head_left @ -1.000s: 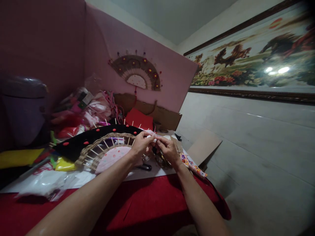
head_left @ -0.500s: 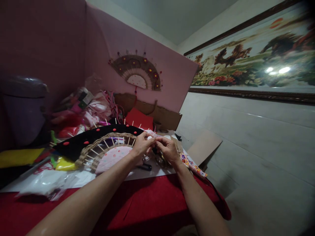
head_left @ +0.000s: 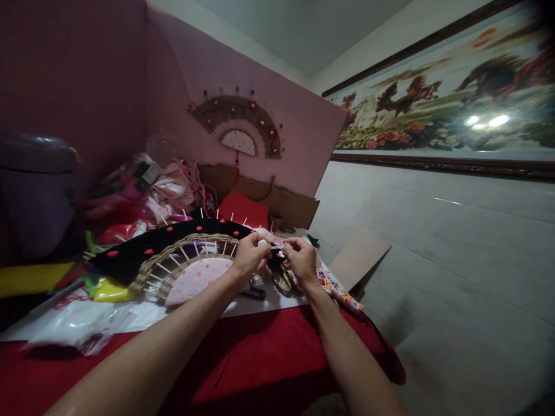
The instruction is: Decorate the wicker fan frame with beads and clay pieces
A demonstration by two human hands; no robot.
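Note:
A small white lump (head_left: 262, 243), which looks like modelling clay, sits in the fingers of my left hand (head_left: 250, 257). My right hand (head_left: 302, 261) is closed in a pinch beside it, and a thin white strand (head_left: 277, 247) spans the gap between the fingertips. Both hands are over the right end of a fan-shaped piece (head_left: 124, 257) with a black band, red dots, light sticks and woven cord. Its pink dotted half-round centre (head_left: 197, 280) lies left of my left wrist. Tiny white bits (head_left: 281, 254) show on the black below my fingers.
Gold-coloured scissors (head_left: 282, 283) lie under my right hand. A clear plastic bag (head_left: 73, 326), yellow packet (head_left: 113, 289) and red sheet (head_left: 244, 209) lie about the red-covered table (head_left: 260, 352). A finished-looking fan (head_left: 238, 124) hangs on the pink board behind.
My right hand has drawn slightly to the right, away from my left fingers. A white strand and white bits on the black now show between the hands.

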